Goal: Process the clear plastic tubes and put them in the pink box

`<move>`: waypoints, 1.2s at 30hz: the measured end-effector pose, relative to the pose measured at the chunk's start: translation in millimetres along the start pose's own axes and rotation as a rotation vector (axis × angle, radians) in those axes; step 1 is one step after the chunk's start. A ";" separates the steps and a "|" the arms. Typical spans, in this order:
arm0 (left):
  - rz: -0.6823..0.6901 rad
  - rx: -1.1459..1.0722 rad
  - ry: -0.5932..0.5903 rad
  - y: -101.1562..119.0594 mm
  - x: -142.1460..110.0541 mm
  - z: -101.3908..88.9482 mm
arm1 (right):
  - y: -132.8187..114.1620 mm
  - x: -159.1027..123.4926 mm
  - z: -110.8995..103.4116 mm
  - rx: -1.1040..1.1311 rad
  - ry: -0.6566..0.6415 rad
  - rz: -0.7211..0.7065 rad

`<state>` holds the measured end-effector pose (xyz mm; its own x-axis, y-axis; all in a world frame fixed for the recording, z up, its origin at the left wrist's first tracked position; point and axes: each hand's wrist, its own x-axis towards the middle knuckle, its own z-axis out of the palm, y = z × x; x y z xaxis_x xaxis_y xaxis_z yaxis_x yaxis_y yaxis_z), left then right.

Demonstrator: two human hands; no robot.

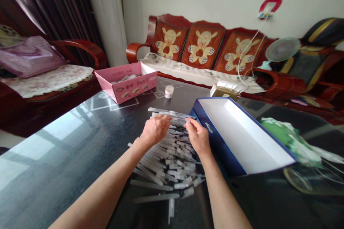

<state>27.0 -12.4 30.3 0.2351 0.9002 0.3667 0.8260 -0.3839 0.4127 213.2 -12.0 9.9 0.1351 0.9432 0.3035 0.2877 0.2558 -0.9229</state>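
My left hand (157,129) is closed in a pinch on a thin translucent plastic tube (174,118), whose end points toward my other hand. Facing it, my right hand (198,136) pinches a small translucent piece (185,123), partly hidden by the fingertips; its exact kind cannot be made out. Both hands are above a heap of whitish translucent plastic tubes (153,164) with short, cap-like wider ends (180,177) toward the right. A few longer tubes (163,111) lie crosswise just beyond my fingers.
On the dark glossy table (67,157), a pink box (129,87) holding similar pieces stands back left. A small white roll (169,92) is near it. Right of my hands lies a blue box (242,136) with a white inside. Farther right are a green-and-white bag (287,139) and a tissue box (224,91).
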 end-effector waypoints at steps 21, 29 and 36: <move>0.175 0.178 -0.127 -6.6 -6.4 13.1 | 6.6 -12.2 14.3 -0.640 -0.293 -0.358; 0.173 0.163 -0.182 -4.9 -8.1 3.3 | -5.5 -15.9 14.1 -0.666 -0.316 -0.370; 0.108 0.058 -0.135 -16.4 -4.7 2.3 | -2.2 -9.1 4.5 -0.549 -0.255 -0.333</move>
<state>13.5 -9.8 19.8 0.3876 0.8751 0.2898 0.8192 -0.4711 0.3271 207.1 -20.1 8.1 -0.2516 0.8708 0.4224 0.7224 0.4594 -0.5167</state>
